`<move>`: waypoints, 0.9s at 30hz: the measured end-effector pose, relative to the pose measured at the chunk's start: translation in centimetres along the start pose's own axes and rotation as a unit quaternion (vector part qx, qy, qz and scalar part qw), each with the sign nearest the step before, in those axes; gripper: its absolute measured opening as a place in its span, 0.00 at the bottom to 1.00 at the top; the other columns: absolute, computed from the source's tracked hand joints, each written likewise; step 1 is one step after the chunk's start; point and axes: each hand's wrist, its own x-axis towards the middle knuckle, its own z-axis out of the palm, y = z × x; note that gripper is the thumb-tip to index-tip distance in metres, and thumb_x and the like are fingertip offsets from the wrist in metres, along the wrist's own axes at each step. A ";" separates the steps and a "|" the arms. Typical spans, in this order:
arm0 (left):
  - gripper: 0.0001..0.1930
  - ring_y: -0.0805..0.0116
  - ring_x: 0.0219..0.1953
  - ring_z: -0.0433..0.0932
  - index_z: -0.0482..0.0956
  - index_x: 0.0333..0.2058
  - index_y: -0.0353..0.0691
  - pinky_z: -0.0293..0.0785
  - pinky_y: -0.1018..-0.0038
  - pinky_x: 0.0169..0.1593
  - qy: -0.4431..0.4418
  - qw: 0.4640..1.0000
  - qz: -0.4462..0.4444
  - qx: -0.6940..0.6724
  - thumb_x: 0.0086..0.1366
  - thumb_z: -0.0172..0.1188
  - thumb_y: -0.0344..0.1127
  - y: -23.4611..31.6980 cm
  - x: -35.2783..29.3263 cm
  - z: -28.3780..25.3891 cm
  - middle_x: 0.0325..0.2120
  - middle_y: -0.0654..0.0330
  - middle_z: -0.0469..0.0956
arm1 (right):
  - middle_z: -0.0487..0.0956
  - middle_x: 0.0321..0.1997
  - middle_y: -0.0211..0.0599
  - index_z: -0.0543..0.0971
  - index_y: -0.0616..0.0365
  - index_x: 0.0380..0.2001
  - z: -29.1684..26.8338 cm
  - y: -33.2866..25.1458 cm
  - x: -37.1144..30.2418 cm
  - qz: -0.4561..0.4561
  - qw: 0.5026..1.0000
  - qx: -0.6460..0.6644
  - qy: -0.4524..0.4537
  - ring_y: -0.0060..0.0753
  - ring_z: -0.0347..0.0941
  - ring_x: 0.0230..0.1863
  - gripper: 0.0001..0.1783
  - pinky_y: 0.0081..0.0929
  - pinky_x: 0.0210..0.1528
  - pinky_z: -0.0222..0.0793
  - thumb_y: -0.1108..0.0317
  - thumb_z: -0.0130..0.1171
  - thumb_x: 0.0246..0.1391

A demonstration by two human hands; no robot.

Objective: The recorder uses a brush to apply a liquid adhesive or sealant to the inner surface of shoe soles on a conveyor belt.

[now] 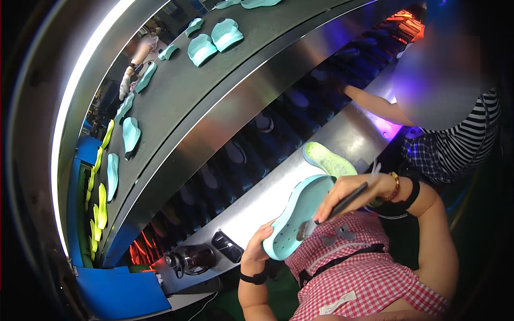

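My left hand (257, 249) grips the edge of a teal shoe sole (300, 200) by its perforated end and holds it tilted before my checked apron. In my right hand (357, 188) is a brush (345, 203) with a dark handle. Its pale bristles are at the sole's inner face, near the row of small holes; whether they press on it I cannot tell. Behind the teal piece, a yellow-green sole (326, 159) lies on the metal ledge (246, 214), partly hidden by my right hand and the teal sole.
Along the dark conveyor belt (176, 101) lie several teal soles (227, 35) and yellow-green ones (101, 206). Under it, soles stand on a dark lower rack (235, 152). A dark jug (198, 259) and a black tray (227, 246) occupy the ledge's left end. Another person (463, 128) reaches in at right.
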 end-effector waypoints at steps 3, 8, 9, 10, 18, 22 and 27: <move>0.35 0.62 0.44 0.72 0.60 0.52 0.24 0.66 0.73 0.48 0.010 0.998 -0.007 -0.059 0.53 0.50 0.48 -1.0 -1.3 -1.9 0.45 0.48 0.70 | 0.76 0.42 0.45 0.77 0.63 0.35 0.3 -1.2 -0.8 0.032 0.998 -0.030 -0.033 0.36 0.72 0.46 0.10 0.25 0.49 0.67 0.76 0.57 0.46; 0.38 0.65 0.36 0.73 0.66 0.47 0.22 0.66 0.77 0.41 0.089 0.995 0.045 0.013 0.44 0.51 0.53 -0.3 -1.9 -0.5 0.39 0.49 0.73 | 0.77 0.41 0.46 0.77 0.63 0.36 1.0 -0.7 -1.0 0.009 0.995 -0.014 0.096 0.36 0.73 0.45 0.12 0.26 0.48 0.68 0.76 0.58 0.44; 0.36 0.61 0.40 0.73 0.66 0.46 0.21 0.66 0.74 0.46 0.029 0.991 0.103 0.086 0.50 0.47 0.52 -0.4 -2.2 -1.1 0.39 0.47 0.73 | 0.77 0.41 0.46 0.77 0.63 0.37 1.2 -0.4 -1.4 0.023 0.997 -0.016 0.066 0.36 0.73 0.44 0.13 0.26 0.48 0.68 0.76 0.59 0.44; 0.36 0.58 0.43 0.72 0.64 0.48 0.23 0.65 0.71 0.48 0.080 0.992 0.101 -0.004 0.53 0.44 0.54 -0.8 -2.0 -1.3 0.41 0.45 0.72 | 0.77 0.41 0.45 0.77 0.63 0.37 1.1 -0.7 -1.8 0.033 0.998 -0.034 0.051 0.36 0.73 0.45 0.13 0.26 0.48 0.68 0.76 0.59 0.44; 0.42 0.46 0.47 0.67 0.55 0.56 0.40 0.63 0.51 0.51 -0.066 0.906 0.215 -0.358 0.55 0.31 0.70 -4.6 5.1 3.2 0.48 0.49 0.66 | 0.79 0.31 0.38 0.79 0.62 0.32 3.5 1.9 0.8 0.085 0.964 0.017 0.251 0.21 0.74 0.30 0.11 0.17 0.34 0.69 0.70 0.61 0.42; 0.43 0.51 0.44 0.69 0.60 0.52 0.40 0.63 0.51 0.50 0.148 0.916 0.222 -0.298 0.53 0.26 0.73 -5.9 6.1 3.2 0.43 0.52 0.70 | 0.78 0.26 0.40 0.79 0.60 0.30 4.9 2.8 1.2 -0.030 0.956 -0.137 0.257 0.33 0.75 0.28 0.09 0.23 0.33 0.70 0.70 0.60 0.41; 0.45 0.56 0.40 0.71 0.63 0.49 0.40 0.61 0.50 0.51 0.090 0.894 0.310 -0.310 0.51 0.27 0.75 -5.7 5.9 1.1 0.37 0.54 0.73 | 0.78 0.25 0.40 0.79 0.58 0.30 5.0 2.7 -1.0 -0.084 0.977 -0.161 0.116 0.37 0.74 0.26 0.10 0.28 0.28 0.70 0.67 0.61 0.41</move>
